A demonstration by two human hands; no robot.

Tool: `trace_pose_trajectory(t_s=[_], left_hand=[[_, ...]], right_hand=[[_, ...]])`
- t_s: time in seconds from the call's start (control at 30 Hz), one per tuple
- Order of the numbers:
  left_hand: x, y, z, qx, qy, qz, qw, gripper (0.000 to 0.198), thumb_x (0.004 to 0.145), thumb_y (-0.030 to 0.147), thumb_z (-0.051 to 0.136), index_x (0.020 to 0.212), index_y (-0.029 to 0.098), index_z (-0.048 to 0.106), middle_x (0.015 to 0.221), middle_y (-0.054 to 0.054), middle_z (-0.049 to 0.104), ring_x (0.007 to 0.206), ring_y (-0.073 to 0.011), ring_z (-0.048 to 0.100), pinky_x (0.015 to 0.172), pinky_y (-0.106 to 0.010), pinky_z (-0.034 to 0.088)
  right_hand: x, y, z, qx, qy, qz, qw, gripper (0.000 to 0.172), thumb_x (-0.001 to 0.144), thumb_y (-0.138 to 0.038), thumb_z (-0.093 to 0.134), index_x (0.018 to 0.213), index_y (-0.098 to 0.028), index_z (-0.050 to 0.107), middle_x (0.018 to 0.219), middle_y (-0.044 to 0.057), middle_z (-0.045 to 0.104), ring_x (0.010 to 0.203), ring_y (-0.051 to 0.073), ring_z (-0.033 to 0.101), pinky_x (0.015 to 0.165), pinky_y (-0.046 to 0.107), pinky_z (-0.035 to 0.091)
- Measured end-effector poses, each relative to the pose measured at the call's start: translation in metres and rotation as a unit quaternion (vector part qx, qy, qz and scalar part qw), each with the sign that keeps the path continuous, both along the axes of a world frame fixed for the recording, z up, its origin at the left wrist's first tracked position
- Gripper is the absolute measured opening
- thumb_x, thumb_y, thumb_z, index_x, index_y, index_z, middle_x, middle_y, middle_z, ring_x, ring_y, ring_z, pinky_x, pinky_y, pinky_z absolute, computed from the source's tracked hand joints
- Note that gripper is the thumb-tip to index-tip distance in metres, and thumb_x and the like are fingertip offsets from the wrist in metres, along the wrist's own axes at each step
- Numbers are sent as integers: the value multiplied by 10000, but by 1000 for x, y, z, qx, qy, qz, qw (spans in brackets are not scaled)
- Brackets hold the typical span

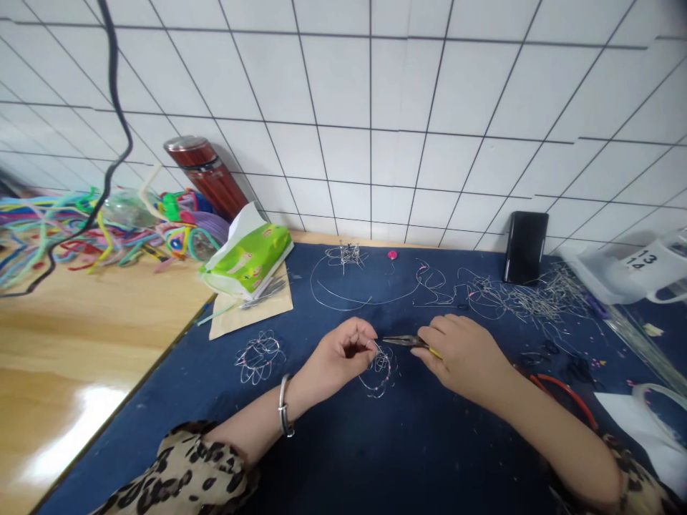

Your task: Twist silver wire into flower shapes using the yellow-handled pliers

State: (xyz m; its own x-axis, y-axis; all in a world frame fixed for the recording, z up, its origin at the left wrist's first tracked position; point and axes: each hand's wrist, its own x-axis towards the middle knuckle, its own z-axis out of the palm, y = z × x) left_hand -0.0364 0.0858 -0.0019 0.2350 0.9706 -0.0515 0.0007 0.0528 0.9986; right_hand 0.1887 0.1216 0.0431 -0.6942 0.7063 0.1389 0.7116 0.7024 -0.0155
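Observation:
My left hand [346,350] pinches the edge of a looped wire piece [380,378] with small pink beads, which hangs below the fingertips over the blue mat. My right hand [464,354] is wrapped round needle-nose pliers [403,340] with a yellow grip. The pliers' narrow tips point left, close to the left fingertips and the top of the wire. Whether the tips touch the wire, I cannot tell. A second wire piece [260,357], bent into flower-like loops, lies on the mat left of my left hand.
Behind my hands lie loose wires [343,307] and a pink round item [392,254]. A wire heap [542,304] spreads below a black phone [526,247]. A tissue pack [250,261], a red-brown flask [207,175] and pipe cleaners [101,232] are left; a white mug [652,268] stands right.

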Motion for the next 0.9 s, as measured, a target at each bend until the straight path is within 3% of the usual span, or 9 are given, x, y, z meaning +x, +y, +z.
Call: trace_pose_trajectory(t_s=[0.63,0.9], left_hand=[[-1,0,-7,16,25,-9,1000,225,745,70,564,938,169,504,784,4,579,652,-93,512,591,-216,400],[0,-1,-3,-9,1,-18,1000,188,739,105,579,898,170,504,760,12,557,629,-89,494,576,-214,383]], right_hand=[[-4,-2,2,54,-19,66,996,150,843,-305,503,862,-175,575,787,53,526,755,187,413,683,323,255],[-6,-3,4,98,-9,65,993,192,863,-297,469,896,-158,598,792,70,545,762,189,430,695,322,272]])
